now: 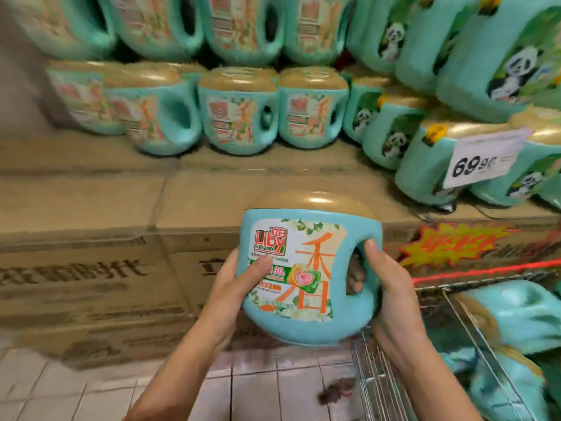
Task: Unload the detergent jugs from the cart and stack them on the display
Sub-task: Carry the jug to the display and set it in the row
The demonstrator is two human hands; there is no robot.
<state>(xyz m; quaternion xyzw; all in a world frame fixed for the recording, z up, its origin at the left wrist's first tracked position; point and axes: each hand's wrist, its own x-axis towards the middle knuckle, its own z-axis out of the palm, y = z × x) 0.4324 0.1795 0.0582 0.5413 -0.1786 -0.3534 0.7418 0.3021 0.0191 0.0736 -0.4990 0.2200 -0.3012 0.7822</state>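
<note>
I hold a teal detergent jug (pixel 306 268) with a gold cap and a Liby label upright in front of the display. My left hand (pixel 239 281) grips its left side, thumb across the label. My right hand (pixel 385 278) curls round the handle on its right side, fingers through the opening. The jug hangs in the air, level with the front of the cardboard cartons (pixel 194 205) that form the display base. Rows of like jugs (pixel 239 113) stand on the cartons behind. More teal jugs (pixel 510 317) lie in the wire cart (pixel 382 381) at the lower right.
Panda-label jugs (pixel 394 138) are stacked at the right, with a price tag (pixel 482 159) reading 69.90. A bare strip of carton top lies in front of the standing rows. White floor tiles (pixel 267 390) show below, with a dark spot near the cart.
</note>
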